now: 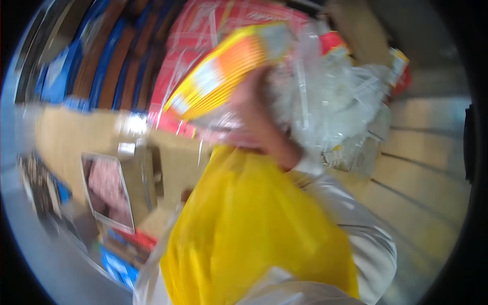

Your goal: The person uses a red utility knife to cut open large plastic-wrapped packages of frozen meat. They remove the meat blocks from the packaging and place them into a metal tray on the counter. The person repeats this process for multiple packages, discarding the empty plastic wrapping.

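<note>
My right hand (pixel 256 104) reaches forward from a pale sleeve and is closed on the near edge of a stack of yellow and orange packets (pixel 218 71). The stack is tilted above a red, plastic-wrapped carton (pixel 195 35), and motion smears its edges. Crumpled clear plastic (pixel 325 96) lies just right of the hand. A little of my left hand (pixel 186 194) shows at the left edge of a large yellow sheet or apron (pixel 254 223) in front of my body. The yellow material hides its fingers.
Blue and brown cartons (pixel 109 56) stand in a row at the far left. A cardboard box with a pink picture (pixel 109 188) is on the left. More red and yellow packaging (pixel 399 71) lies at the back right, beside a pale slatted floor (pixel 422 168).
</note>
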